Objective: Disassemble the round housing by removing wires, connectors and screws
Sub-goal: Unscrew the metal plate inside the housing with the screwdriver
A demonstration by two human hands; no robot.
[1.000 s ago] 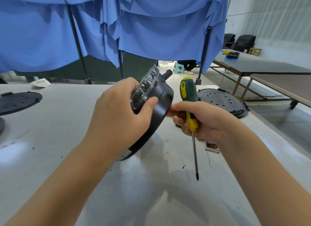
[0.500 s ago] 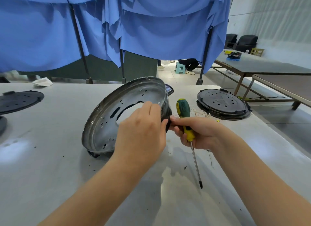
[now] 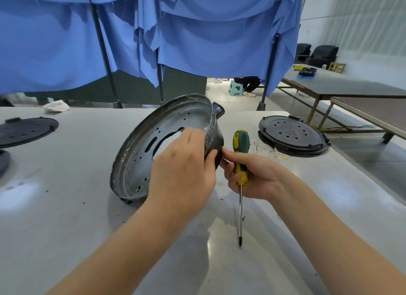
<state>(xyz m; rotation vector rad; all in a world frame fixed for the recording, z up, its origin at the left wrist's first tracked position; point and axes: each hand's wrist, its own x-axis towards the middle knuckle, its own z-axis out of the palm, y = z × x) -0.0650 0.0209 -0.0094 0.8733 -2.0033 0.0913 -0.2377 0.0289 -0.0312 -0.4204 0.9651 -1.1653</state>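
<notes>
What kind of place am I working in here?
Probably a workshop teardown station: a bare worktable with black round covers, loose pulled wires, and blue cloth partitions between benches.

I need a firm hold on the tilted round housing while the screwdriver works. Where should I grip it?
Grip the raised rim of the round housing at its near right edge, coming from the right, where the left hand now pinches it. The wall there is thin and exposed, while the low edge rests on the table.
</notes>
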